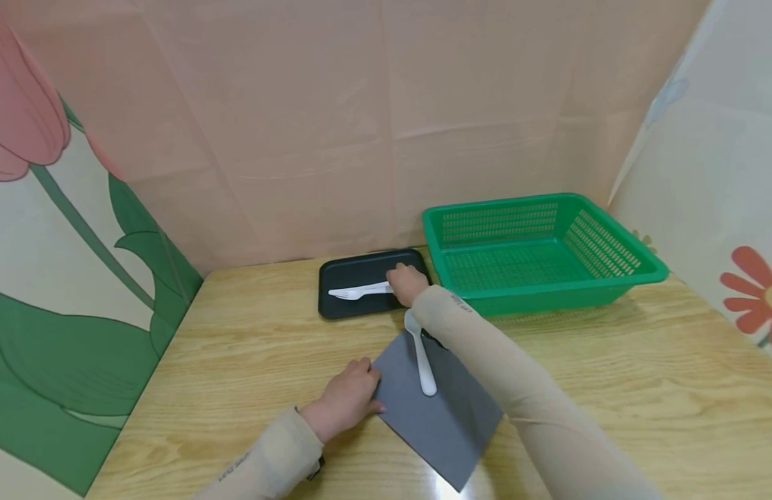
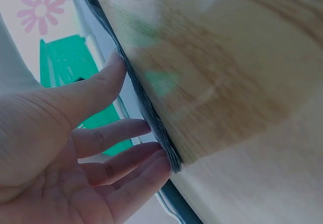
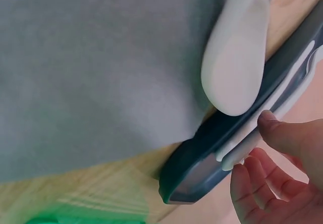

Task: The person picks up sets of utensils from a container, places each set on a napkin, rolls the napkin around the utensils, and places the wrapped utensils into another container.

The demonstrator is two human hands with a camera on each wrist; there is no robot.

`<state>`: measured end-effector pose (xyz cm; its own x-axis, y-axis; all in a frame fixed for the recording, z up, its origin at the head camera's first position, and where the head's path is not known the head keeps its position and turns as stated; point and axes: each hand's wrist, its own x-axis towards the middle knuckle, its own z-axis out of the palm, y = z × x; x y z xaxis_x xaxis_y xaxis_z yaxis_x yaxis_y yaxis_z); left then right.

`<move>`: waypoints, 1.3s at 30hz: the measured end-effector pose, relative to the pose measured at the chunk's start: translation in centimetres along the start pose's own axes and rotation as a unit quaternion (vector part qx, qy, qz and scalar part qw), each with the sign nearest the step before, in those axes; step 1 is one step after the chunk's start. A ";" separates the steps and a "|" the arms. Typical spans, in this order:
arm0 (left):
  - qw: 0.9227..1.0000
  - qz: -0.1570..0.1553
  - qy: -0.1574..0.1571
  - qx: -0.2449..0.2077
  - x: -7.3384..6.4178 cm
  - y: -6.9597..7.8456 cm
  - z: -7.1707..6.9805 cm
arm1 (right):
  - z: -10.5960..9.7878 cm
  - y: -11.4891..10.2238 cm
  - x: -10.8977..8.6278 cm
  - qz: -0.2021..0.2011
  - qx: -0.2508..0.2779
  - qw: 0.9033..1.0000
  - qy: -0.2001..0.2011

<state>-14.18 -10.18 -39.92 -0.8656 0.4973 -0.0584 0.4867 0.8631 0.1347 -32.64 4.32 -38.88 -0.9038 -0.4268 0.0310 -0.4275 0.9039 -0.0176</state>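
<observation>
A folded grey napkin (image 1: 461, 410) lies on the table, its layered edge facing my left hand (image 1: 347, 399). In the left wrist view, the thumb and loosely bent fingertips touch that edge at separate spots. On the napkin rests a white plastic spoon (image 1: 426, 368), its bowl toward the black tray (image 1: 328, 271). Inside the tray a white plastic fork (image 1: 351, 294) and knife (image 1: 376, 285) lie side by side. At their handle ends, my right hand (image 1: 407, 283) holds them between thumb and curled fingers. The hand partly hides the handles in the head view.
A green plastic basket (image 1: 536, 285) stands at the back right, close beside the tray. The wooden table (image 1: 248, 347) runs back to a pink sheet (image 1: 267, 153). Flower-patterned sheets hang along both sides.
</observation>
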 end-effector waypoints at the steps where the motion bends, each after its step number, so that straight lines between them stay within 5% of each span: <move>1: 1.000 0.000 0.001 0.000 0.0 0.0 0.0 | -0.1 0.0 0.0 -0.001 -0.002 1.000 0.001; 20: 0.999 0.023 0.032 0.006 -0.1 -0.2 0.4 | -0.8 0.2 0.3 0.009 -0.006 1.000 -0.010; 28: 1.000 0.003 0.007 0.004 -0.3 0.1 -0.2 | -0.8 0.3 0.2 0.009 -0.016 1.000 -0.011; 39: 0.999 0.017 0.030 0.015 -0.2 -0.1 0.2 | -1.4 0.4 0.2 0.014 -0.024 1.000 -0.012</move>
<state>-14.00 -10.35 -40.09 -0.8531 0.5217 0.0053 0.5192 0.8480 0.1063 -32.99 4.63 -37.46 -0.9161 -0.4008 0.0065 -0.4005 0.9158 0.0306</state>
